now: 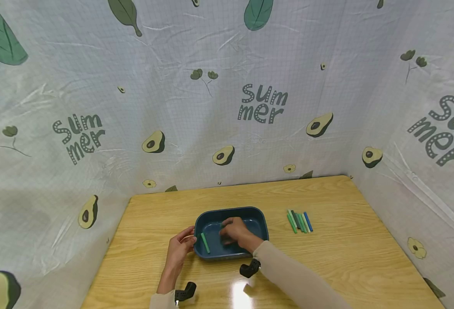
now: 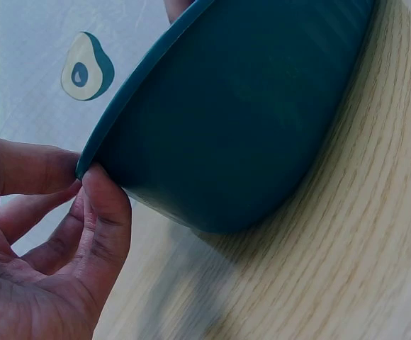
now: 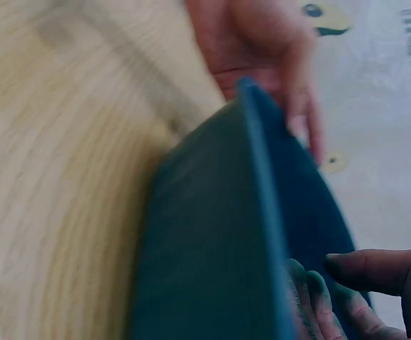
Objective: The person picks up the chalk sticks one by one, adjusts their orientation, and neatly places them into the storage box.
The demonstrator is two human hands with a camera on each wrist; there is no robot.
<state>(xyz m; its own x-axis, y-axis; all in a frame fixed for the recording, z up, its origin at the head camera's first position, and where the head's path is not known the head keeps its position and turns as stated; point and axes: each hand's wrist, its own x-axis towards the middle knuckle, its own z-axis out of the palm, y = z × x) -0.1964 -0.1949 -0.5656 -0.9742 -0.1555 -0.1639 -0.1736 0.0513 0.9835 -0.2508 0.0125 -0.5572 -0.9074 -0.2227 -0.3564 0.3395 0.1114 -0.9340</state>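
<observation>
A dark teal rectangular tub [image 1: 230, 256] with rounded corners stands on the table. My left hand [image 1: 180, 246] pinches its left rim between thumb and fingers, seen close in the left wrist view on the tub's rim [image 2: 131, 92]. Inside, near that side, lies a green chalk stick [image 1: 205, 243]. My right hand [image 1: 236, 231] reaches down into the middle of the tub, blurred, fingers bent downward. In the right wrist view its thumb stands apart from the fingers [image 3: 322, 304], whose tips carry dark green dust. No chalk shows between them; a small green patch lies by the fingertips in the head view.
Right of the tub, several chalk sticks [image 1: 299, 221] in greens, pale tones and blue lie side by side on the wooden table [image 1: 342, 257]. A white printed sheet [image 1: 196, 116] hangs behind and along both sides.
</observation>
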